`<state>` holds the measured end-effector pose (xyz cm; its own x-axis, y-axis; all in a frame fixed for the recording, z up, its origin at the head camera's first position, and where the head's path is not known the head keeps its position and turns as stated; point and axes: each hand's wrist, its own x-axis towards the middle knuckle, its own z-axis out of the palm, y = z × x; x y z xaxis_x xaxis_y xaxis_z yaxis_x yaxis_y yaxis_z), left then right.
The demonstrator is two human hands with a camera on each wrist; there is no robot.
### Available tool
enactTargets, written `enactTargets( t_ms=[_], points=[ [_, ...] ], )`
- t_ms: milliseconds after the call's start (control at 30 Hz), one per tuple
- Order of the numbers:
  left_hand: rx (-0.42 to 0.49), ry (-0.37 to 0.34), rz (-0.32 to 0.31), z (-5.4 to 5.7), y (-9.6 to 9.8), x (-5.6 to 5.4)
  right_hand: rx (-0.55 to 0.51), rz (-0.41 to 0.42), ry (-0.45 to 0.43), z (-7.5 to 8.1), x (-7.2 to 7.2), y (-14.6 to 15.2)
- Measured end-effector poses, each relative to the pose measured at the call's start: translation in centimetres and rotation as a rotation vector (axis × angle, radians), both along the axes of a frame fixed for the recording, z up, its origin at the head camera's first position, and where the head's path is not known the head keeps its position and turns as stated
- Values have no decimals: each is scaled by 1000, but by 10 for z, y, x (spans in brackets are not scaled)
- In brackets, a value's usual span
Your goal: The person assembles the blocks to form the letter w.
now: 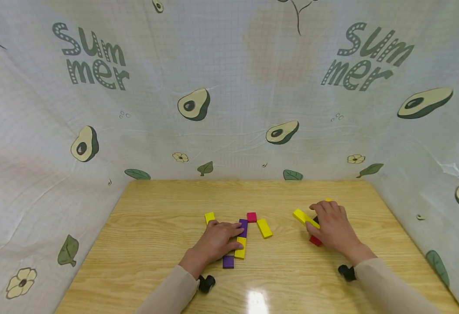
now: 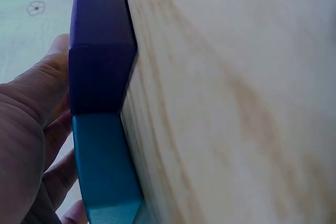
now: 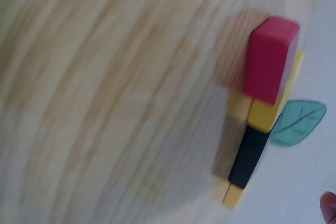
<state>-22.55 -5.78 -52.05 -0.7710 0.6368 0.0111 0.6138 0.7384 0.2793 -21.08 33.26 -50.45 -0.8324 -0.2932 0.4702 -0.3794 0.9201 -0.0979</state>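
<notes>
In the head view my left hand [image 1: 217, 242] lies over a group of blocks, its fingers reaching across a purple block [image 1: 243, 228] and its thumb touching a yellow block [image 1: 240, 247]. A second purple block [image 1: 228, 262] shows below the palm. In the left wrist view, a teal block [image 2: 107, 166] abuts a purple one, with fingers behind them. On the right, my right hand [image 1: 333, 226] is spread over a yellow block [image 1: 302, 216], a red block [image 1: 315, 240] and a partly hidden black block [image 3: 249, 156]. Only one fingertip [image 3: 328, 206] appears in the right wrist view, apart from the blocks.
Between the hands lie a red block [image 1: 251, 217] and a slanted yellow block [image 1: 265, 228]. Another yellow block [image 1: 210, 216] pokes out beyond the left hand. The wooden table [image 1: 276, 279] is enclosed by a printed cloth [image 1: 229, 65] at the back and both sides.
</notes>
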Motion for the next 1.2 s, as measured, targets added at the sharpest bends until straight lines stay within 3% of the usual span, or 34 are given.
enactTargets(
  t_ms=[400, 767, 1200],
  points=[
    [13, -14, 0, 1, -1, 0, 2, -95, -41, -5, 7, 27],
    [8, -9, 2, -1, 0, 0, -16, -188, -68, -11, -6, 55],
    [7, -4, 6, -4, 0, -1, -20, -218, -152, -14, -5, 55]
  ],
)
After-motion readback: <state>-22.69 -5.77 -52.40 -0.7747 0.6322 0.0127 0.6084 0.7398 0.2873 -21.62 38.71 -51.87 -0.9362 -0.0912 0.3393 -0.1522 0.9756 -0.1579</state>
